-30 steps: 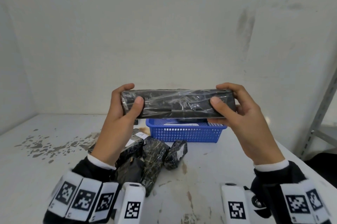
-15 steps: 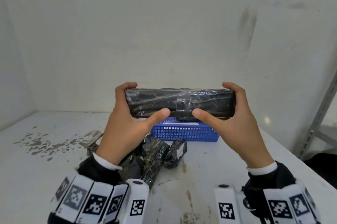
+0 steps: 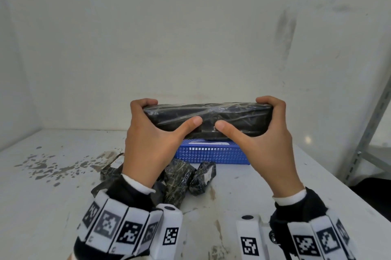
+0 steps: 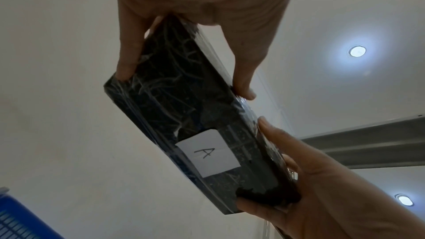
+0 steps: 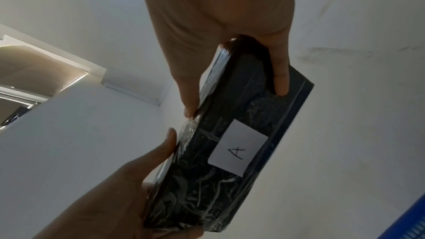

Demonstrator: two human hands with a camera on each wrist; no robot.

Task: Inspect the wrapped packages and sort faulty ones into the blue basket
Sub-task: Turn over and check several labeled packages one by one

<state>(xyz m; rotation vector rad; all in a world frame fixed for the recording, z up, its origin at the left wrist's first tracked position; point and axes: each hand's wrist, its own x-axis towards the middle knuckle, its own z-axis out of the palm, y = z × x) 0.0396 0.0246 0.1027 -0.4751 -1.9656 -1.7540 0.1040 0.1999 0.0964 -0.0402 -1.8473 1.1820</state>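
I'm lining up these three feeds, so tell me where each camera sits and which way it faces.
Head: on the person's head, facing forward and down at the table; shows both hands, left hand and right hand, holding the wrapped package above the blue basket.
Left wrist: on the left wrist, facing up along the fingers; shows both hands.
Right wrist: on the right wrist, also facing up; shows both hands.
Shared: both wrist views show the package's underside with the white label marked A.

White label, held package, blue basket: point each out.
white label [image 5: 238, 154], right wrist view, on the handwritten A.
held package [image 3: 232, 116], head view, on its wrapped front face.
blue basket [image 3: 211, 155], head view, on its front mesh wall.
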